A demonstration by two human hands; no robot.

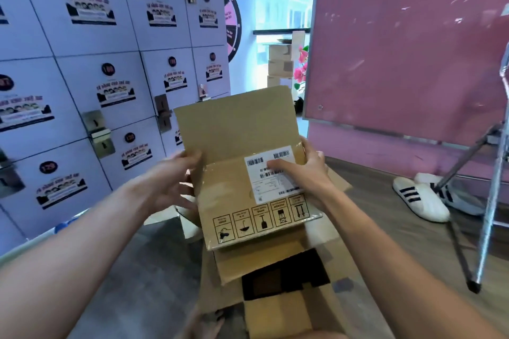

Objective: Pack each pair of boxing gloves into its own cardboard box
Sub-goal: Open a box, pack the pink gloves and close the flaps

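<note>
Cardboard box [248, 173] held up by us, flap raised for filling. Left hand [176, 173] and right hand [305, 173] each clasp a side, steadying it.

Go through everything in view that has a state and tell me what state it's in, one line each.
cardboard box: held up in the air, top flap raised
left hand: gripping the box's left side
right hand: gripping the right side, thumb on the shipping label
box below: open, something dark inside
lockers: doors shut
slippers: lying on the floor beside the metal stand
</note>
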